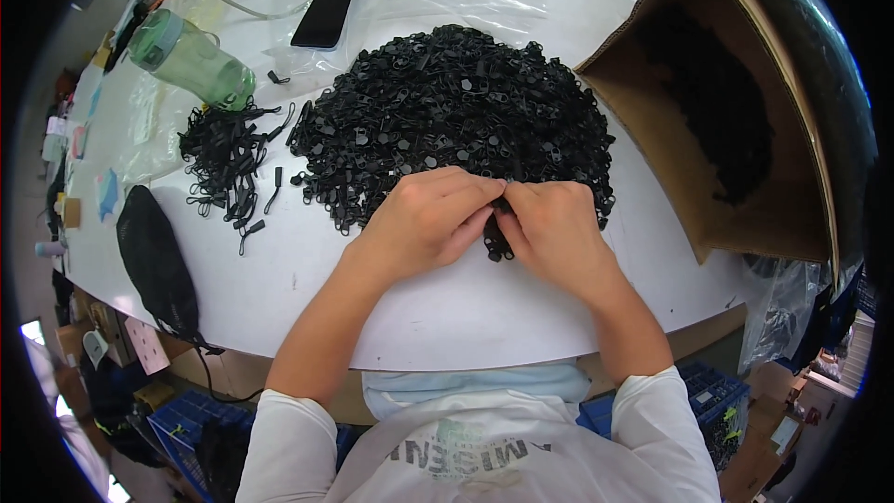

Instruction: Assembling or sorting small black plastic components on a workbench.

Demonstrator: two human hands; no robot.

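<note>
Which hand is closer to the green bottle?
Left. The left hand is to the right of the green bottle, closer to the person's body; the right hand is even farther right.

Black pieces (456, 102) on white table (447, 321)

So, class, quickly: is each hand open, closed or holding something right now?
Left hand: closed, fingers pinched at a small black piece.
Right hand: closed, fingers pinched there too; the exact grip is partly hidden.

Fingers (477, 190) pinching black piece (504, 206), black heap (466, 102)
</note>
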